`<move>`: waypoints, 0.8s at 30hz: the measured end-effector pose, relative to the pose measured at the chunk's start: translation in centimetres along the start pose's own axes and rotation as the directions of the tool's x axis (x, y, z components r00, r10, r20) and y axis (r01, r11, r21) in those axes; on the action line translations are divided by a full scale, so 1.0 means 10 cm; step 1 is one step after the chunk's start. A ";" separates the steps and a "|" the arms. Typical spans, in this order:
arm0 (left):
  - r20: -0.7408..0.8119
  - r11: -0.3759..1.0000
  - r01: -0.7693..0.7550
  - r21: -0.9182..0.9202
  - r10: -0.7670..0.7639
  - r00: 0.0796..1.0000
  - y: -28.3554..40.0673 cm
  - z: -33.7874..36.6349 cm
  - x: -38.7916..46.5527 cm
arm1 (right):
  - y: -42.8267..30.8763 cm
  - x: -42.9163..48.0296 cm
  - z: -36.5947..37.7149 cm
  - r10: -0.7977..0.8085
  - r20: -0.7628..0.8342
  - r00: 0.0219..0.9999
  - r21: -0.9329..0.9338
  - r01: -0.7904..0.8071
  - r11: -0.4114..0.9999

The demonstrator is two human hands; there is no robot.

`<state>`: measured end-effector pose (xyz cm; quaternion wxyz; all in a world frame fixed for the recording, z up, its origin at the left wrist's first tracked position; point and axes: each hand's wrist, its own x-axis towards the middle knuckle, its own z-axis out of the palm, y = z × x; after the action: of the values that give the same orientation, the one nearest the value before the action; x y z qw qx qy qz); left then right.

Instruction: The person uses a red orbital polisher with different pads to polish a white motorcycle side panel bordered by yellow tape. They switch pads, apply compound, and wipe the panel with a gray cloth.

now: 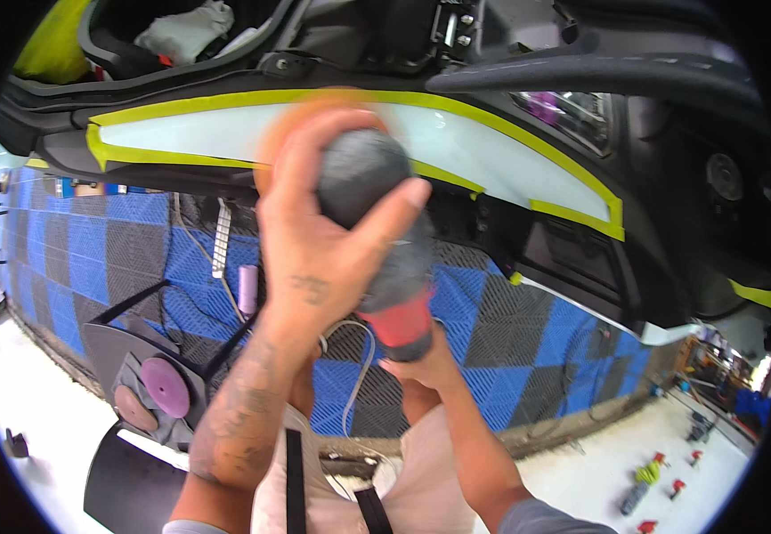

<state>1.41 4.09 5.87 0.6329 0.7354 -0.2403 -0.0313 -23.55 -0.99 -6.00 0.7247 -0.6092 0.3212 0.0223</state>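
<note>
A black and red power polisher [395,300] spans the middle of the view, its front end over a glossy white panel [192,133]. My left hand [312,233] wraps over the polisher's rounded black head, thumb on its near side. My right hand [431,364] grips the rear end, beyond the red band. Under the head, an orange pad [277,137] looks blurred and lies against or just above the panel; the exact contact is hidden. Yellow masking tape [526,127] borders the long white panel, which is set in dark vehicle trim [572,250].
To the lower left, a dark folding chair [108,340] bears a purple round pad [165,387] and a brownish one [136,407] on grey cloth. A pale cord [367,374] runs between my legs over blue and black floor tiles [452,320]. Nearby stand a lilac bottle [248,288] and white power strip [222,239].
</note>
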 end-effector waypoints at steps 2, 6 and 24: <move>0.053 0.997 0.011 -0.079 -0.007 0.999 -0.08 0.17 -0.01 | 0.17 0.02 -0.13 -0.005 -0.048 0.999 0.033 0.007 0.999; 0.130 0.988 -0.147 0.036 0.141 0.981 -0.18 0.50 -0.12 | 0.54 0.04 -0.30 0.120 -0.060 0.991 0.156 -0.110 0.982; 0.258 0.998 -0.055 0.011 0.050 0.965 -0.32 0.99 -0.57 | 1.08 0.44 -0.49 -0.045 -0.107 0.993 0.229 0.069 0.971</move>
<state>-6.06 -2.51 -0.61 0.5903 0.7241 -0.3400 -0.1074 -26.84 -4.22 -17.81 0.7741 -0.5296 0.3402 -0.0669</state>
